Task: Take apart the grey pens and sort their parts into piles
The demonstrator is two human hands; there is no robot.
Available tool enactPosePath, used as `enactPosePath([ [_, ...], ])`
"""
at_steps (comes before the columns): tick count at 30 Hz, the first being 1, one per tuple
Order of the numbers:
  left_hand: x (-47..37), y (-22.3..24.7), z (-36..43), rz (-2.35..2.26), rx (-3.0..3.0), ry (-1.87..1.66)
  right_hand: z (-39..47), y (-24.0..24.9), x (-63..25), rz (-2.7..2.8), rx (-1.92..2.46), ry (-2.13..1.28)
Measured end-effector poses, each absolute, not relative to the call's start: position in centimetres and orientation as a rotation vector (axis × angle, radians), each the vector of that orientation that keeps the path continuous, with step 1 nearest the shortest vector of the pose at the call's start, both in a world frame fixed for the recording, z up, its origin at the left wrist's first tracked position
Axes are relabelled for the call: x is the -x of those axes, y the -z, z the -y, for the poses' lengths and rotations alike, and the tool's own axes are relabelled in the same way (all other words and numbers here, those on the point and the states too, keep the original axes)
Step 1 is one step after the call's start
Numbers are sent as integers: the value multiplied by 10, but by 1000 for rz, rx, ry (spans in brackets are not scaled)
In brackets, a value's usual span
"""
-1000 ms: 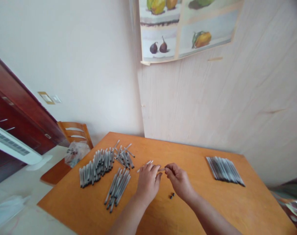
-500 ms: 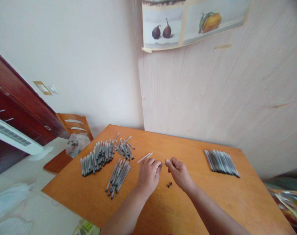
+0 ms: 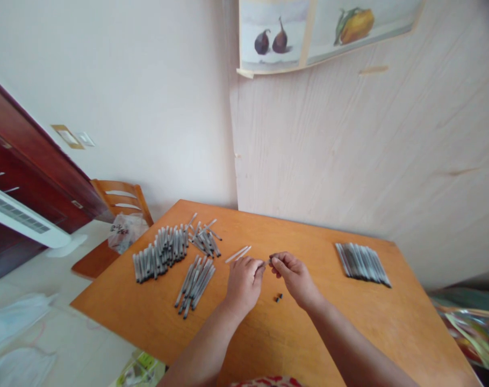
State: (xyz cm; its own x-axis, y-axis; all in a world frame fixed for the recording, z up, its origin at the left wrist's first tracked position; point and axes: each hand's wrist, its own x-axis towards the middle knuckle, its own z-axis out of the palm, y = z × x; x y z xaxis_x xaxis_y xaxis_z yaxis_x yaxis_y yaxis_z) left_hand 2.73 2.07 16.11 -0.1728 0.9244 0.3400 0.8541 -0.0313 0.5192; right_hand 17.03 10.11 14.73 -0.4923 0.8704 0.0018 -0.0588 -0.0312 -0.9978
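My left hand [image 3: 244, 279] is closed in a pinch over the middle of the wooden table [image 3: 309, 333], around something mostly hidden by the fingers. Facing it, my right hand [image 3: 290, 274] pinches a small dark piece [image 3: 272, 257] between thumb and forefinger. The fingertips of both hands nearly meet. Two thin white sticks [image 3: 241, 252] lie just behind my left hand. Small black caps [image 3: 279, 297] rest on the wood below my right hand. To the left are piles of grey pens with dark ends [image 3: 195, 282].
A larger heap of the pens [image 3: 162, 252] spreads at the table's left, with a loose bunch [image 3: 205, 239] behind. A neat row of pens [image 3: 362, 262] lies at the right. Beyond the left edge stands a chair [image 3: 121, 199] with a plastic bag [image 3: 126, 231].
My right hand has turned, and a small dark piece now shows at its fingertips. The whole view has shifted slightly; the piles look the same.
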Motion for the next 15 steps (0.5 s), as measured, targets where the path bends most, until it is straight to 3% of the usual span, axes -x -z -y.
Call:
enactPosePath([
  [15,-28,-159,-22,-2119,-1938,-971,-103,-143,-171,1458,938,-1656],
])
